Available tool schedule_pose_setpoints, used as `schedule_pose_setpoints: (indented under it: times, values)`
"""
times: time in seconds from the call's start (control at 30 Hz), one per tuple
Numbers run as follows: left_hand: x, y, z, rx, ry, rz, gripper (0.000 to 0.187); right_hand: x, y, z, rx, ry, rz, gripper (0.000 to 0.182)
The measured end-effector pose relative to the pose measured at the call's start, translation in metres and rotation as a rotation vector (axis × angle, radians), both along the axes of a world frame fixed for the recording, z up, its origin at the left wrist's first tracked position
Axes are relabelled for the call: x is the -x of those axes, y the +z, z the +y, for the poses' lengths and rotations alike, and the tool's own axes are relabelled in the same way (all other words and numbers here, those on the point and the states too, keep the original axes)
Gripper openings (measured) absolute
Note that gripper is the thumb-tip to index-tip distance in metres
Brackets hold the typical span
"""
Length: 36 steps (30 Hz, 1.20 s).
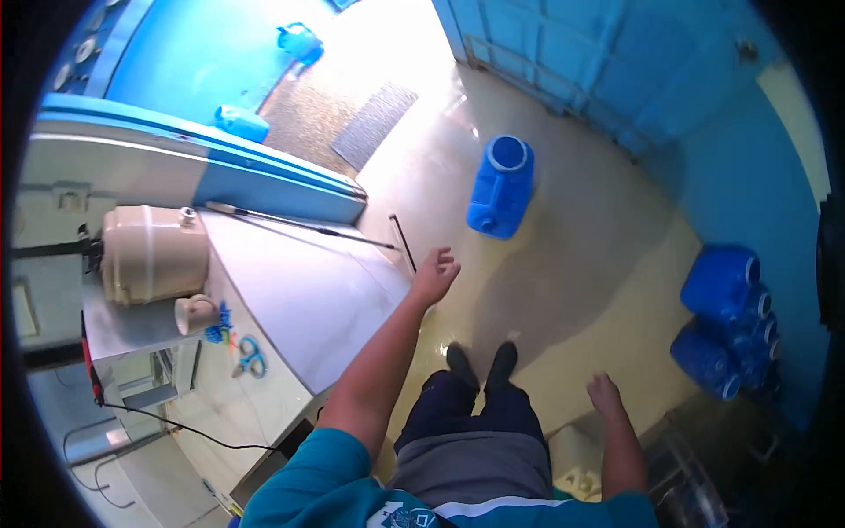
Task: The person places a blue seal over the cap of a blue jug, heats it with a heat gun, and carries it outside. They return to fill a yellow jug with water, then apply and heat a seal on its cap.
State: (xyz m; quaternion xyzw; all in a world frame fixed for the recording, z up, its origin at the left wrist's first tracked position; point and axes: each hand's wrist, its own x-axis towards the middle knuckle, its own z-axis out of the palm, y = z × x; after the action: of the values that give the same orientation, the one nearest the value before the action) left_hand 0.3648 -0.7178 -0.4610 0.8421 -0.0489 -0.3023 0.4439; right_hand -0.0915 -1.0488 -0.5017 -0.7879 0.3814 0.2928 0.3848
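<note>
Both hands empty above wet floor.
Left hand [434, 275] loosely spread beside white table [308, 299] corner; right hand [606, 393] relaxed, half-open, farther from table.

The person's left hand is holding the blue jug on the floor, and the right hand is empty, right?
Not quite. In the head view the left hand is open and empty, held out near the counter; the blue jug lies on the floor beyond it, untouched. The right hand is empty, as you said.

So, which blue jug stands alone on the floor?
The blue jug beyond the left hand; the other jugs are piled together by the wall.
</note>
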Motion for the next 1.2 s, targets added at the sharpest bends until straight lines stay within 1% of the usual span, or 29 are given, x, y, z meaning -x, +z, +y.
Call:
schedule_pose_setpoints:
  times: [0.03, 0.07, 0.13, 0.17, 0.2, 0.27, 0.3, 0.33, 0.37, 0.43, 0.47, 0.5, 0.53, 0.57, 0.6, 0.67, 0.73, 0.8, 0.83, 0.87, 0.93, 0.97, 1.0, 1.03, 1.07, 1.13, 1.17, 1.2]
  values:
    - [-0.005, 0.004, 0.007, -0.026, 0.042, 0.005, 0.061, -0.07, 0.006, 0.001, -0.006, 0.023, -0.118, 0.04]
    - [-0.012, 0.008, 0.016, -0.019, 0.119, 0.041, 0.058, -0.14, 0.023, 0.004, -0.064, 0.001, -0.215, 0.042]
    - [-0.029, 0.004, 0.036, 0.006, 0.272, 0.115, 0.056, -0.265, 0.075, 0.009, -0.055, 0.089, -0.282, 0.042]
    - [-0.038, 0.0, 0.045, 0.018, 0.344, 0.156, 0.056, -0.307, 0.08, 0.009, -0.059, 0.1, -0.372, 0.042]
    - [-0.047, -0.004, 0.053, 0.027, 0.348, 0.14, 0.056, -0.346, 0.085, 0.009, -0.065, 0.108, -0.458, 0.042]
    - [-0.061, -0.009, 0.069, -0.062, 0.405, 0.175, 0.059, -0.411, 0.101, 0.011, -0.028, 0.163, -0.512, 0.042]
    - [-0.081, -0.011, 0.075, -0.072, 0.392, 0.235, 0.057, -0.447, 0.11, 0.008, -0.004, 0.183, -0.52, 0.04]
    - [-0.084, -0.013, 0.084, -0.086, 0.385, 0.323, 0.055, -0.461, 0.114, 0.005, 0.017, 0.213, -0.499, 0.039]
    - [-0.09, -0.002, 0.082, -0.039, 0.495, 0.332, 0.054, -0.465, 0.109, 0.002, 0.028, 0.216, -0.467, 0.039]
    - [-0.114, 0.008, 0.086, -0.127, 0.452, 0.242, 0.059, -0.524, 0.094, -0.005, -0.126, 0.068, -0.588, 0.037]
    - [-0.127, 0.01, 0.094, -0.17, 0.446, 0.19, 0.06, -0.553, 0.091, -0.007, -0.141, 0.113, -0.608, 0.037]
    - [-0.142, 0.027, 0.099, -0.173, 0.497, 0.174, 0.06, -0.571, 0.084, -0.012, -0.08, 0.107, -0.601, 0.038]
    - [-0.155, 0.049, 0.1, -0.197, 0.39, 0.108, 0.062, -0.586, 0.071, -0.017, -0.023, 0.097, -0.592, 0.039]
    - [-0.171, 0.066, 0.102, -0.224, 0.275, 0.044, 0.063, -0.603, 0.047, -0.024, -0.021, 0.104, -0.577, 0.039]
    - [-0.187, 0.076, 0.107, -0.232, 0.309, 0.036, 0.063, -0.619, 0.021, -0.031, -0.014, 0.106, -0.559, 0.04]
    - [-0.223, 0.085, 0.121, -0.275, 0.304, 0.003, 0.062, -0.647, -0.018, -0.037, 0.01, 0.087, -0.43, 0.041]
    - [-0.25, 0.075, 0.141, -0.302, 0.353, -0.044, 0.063, -0.671, -0.028, -0.034, -0.032, 0.036, -0.377, 0.052]
    - [-0.278, 0.069, 0.157, -0.322, 0.471, 0.03, 0.064, -0.697, -0.091, -0.044, 0.003, 0.047, -0.292, 0.057]
    - [-0.291, 0.069, 0.163, -0.344, 0.495, 0.091, 0.062, -0.709, -0.098, -0.039, 0.059, 0.017, -0.256, 0.058]
    - [-0.304, 0.066, 0.171, -0.359, 0.518, 0.095, 0.062, -0.724, -0.104, -0.035, 0.116, -0.012, -0.22, 0.06]
    - [-0.332, 0.055, 0.19, -0.481, 0.379, 0.115, 0.061, -0.743, -0.146, -0.035, -0.006, -0.226, -0.175, 0.061]
    - [-0.351, 0.053, 0.194, -0.502, 0.393, 0.123, 0.061, -0.747, -0.168, -0.036, 0.013, -0.244, -0.171, 0.058]
    - [-0.372, 0.054, 0.199, -0.543, 0.32, 0.174, 0.061, -0.758, -0.189, -0.032, 0.029, -0.264, -0.167, 0.056]
    - [-0.387, 0.057, 0.205, -0.59, 0.241, 0.24, 0.061, -0.765, -0.195, -0.029, -0.098, -0.513, -0.089, 0.053]
    - [-0.404, 0.057, 0.208, -0.601, 0.208, 0.278, 0.06, -0.773, -0.199, -0.027, -0.212, -0.767, 0.0, 0.05]
    - [-0.449, 0.057, 0.207, -0.6, 0.208, 0.415, 0.059, -0.768, -0.211, -0.039, -0.204, -0.65, 0.089, 0.045]
    - [-0.472, 0.058, 0.203, -0.582, 0.238, 0.472, 0.058, -0.766, -0.209, -0.038, -0.191, -0.651, 0.109, 0.045]
    - [-0.494, 0.056, 0.198, -0.556, 0.28, 0.516, 0.057, -0.775, -0.209, -0.035, -0.143, -0.647, 0.062, 0.042]
